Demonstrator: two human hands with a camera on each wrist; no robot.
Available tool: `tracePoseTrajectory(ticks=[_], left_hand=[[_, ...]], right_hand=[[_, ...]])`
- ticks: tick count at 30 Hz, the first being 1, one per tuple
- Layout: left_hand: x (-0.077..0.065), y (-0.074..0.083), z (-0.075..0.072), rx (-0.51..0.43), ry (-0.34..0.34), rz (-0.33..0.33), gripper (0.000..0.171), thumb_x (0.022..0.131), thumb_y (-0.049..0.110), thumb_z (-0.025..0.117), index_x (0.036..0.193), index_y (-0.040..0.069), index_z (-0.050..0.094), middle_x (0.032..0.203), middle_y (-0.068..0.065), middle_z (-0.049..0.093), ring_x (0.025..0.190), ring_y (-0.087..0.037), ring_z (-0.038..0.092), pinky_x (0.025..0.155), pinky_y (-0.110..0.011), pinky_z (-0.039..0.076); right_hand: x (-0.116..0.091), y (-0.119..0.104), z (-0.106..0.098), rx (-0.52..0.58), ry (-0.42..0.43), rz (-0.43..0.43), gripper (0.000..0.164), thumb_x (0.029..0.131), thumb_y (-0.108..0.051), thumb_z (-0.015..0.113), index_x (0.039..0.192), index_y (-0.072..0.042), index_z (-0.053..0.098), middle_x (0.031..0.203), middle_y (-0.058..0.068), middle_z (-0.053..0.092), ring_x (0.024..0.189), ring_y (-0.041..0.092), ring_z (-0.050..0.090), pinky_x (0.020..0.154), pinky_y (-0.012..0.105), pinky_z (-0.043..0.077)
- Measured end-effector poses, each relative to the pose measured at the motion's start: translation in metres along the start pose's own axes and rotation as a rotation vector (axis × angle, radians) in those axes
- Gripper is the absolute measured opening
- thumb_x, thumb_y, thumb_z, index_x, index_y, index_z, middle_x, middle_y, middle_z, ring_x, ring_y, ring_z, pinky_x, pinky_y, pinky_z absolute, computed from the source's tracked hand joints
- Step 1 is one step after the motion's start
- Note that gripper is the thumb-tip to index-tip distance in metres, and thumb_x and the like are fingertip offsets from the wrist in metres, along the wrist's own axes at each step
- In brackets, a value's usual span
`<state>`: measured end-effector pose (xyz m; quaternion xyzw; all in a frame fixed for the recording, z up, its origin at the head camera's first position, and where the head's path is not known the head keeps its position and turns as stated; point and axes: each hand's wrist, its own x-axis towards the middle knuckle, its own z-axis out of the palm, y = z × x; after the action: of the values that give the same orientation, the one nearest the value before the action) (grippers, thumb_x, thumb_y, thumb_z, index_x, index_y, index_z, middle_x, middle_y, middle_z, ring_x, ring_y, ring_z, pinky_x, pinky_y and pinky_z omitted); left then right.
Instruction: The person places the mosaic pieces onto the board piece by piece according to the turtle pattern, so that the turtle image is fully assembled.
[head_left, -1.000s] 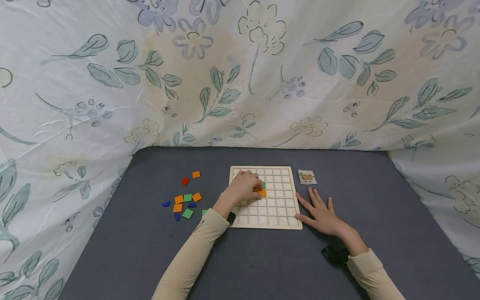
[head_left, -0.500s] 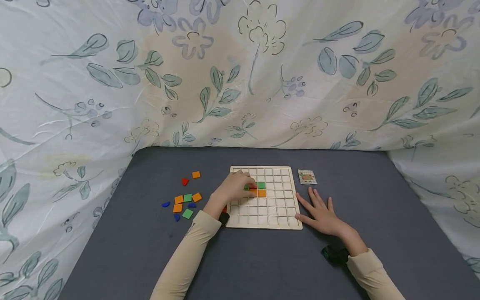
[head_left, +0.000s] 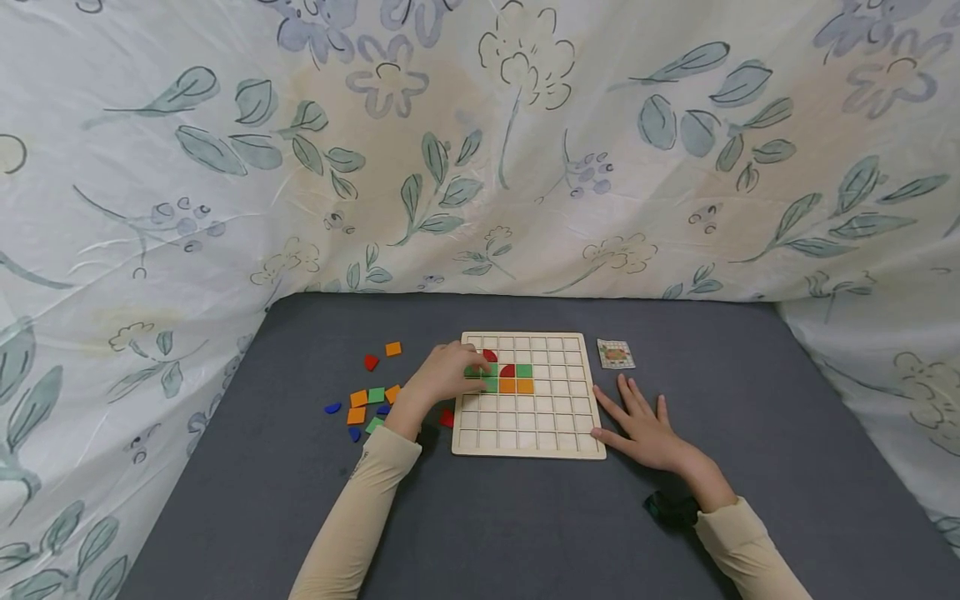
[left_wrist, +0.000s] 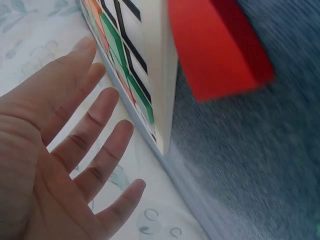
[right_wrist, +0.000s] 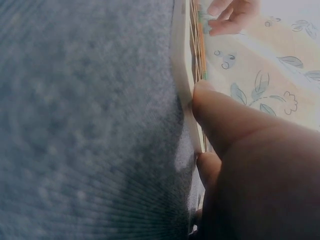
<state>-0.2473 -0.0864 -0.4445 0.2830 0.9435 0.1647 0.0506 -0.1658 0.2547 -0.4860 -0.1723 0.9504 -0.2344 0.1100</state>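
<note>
A pale wooden grid board [head_left: 528,425] lies on the dark cloth. In its upper left cells sit green tiles [head_left: 524,371], two orange tiles [head_left: 525,386] and two red rounded tiles [head_left: 507,372]. Over the board's left side, my left hand [head_left: 442,372] overlaps the leftmost green tile. Its fingers are spread and relaxed in the left wrist view, with nothing between them. My right hand [head_left: 645,429] lies on the cloth at the right, fingers spread. Thumb and fingertips touch the board's right edge, as the right wrist view shows. A red tile [left_wrist: 217,50] lies beside the board's left edge.
Left of the board lie loose orange [head_left: 356,415], green [head_left: 376,395], blue [head_left: 332,408] and red [head_left: 371,362] tiles. A small printed card [head_left: 616,354] is right of the board. A floral curtain [head_left: 480,167] hangs behind the table.
My left hand has moved left across the board, away from the middle cells, uncovering the red, green and orange tiles there and the red tile beside the board. The right hand stays put.
</note>
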Motion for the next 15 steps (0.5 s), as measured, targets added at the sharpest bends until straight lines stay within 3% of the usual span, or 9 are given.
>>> tracePoseTrajectory(ticks=[7, 15], left_hand=[[-0.006, -0.009, -0.005, 0.003, 0.006, -0.034, 0.024, 0.081, 0.032, 0.071, 0.103, 0.023, 0.072, 0.104, 0.003, 0.063, 0.095, -0.02, 0.052, 0.095, -0.051, 0.037], [-0.015, -0.032, -0.018, -0.027, 0.05, -0.088, 0.026, 0.081, 0.028, 0.072, 0.105, 0.019, 0.071, 0.099, -0.001, 0.063, 0.094, -0.022, 0.051, 0.093, -0.051, 0.037]], right_hand=[[0.004, -0.002, -0.006, 0.001, -0.032, 0.009, 0.072, 0.09, -0.052, 0.05, 0.149, -0.023, 0.02, 0.152, 0.025, -0.004, 0.139, 0.044, -0.005, 0.095, 0.073, -0.01], [0.003, -0.006, -0.011, 0.002, -0.083, 0.042, 0.074, 0.089, -0.055, 0.049, 0.149, -0.022, 0.02, 0.152, 0.024, -0.006, 0.139, 0.044, -0.007, 0.094, 0.074, -0.011]])
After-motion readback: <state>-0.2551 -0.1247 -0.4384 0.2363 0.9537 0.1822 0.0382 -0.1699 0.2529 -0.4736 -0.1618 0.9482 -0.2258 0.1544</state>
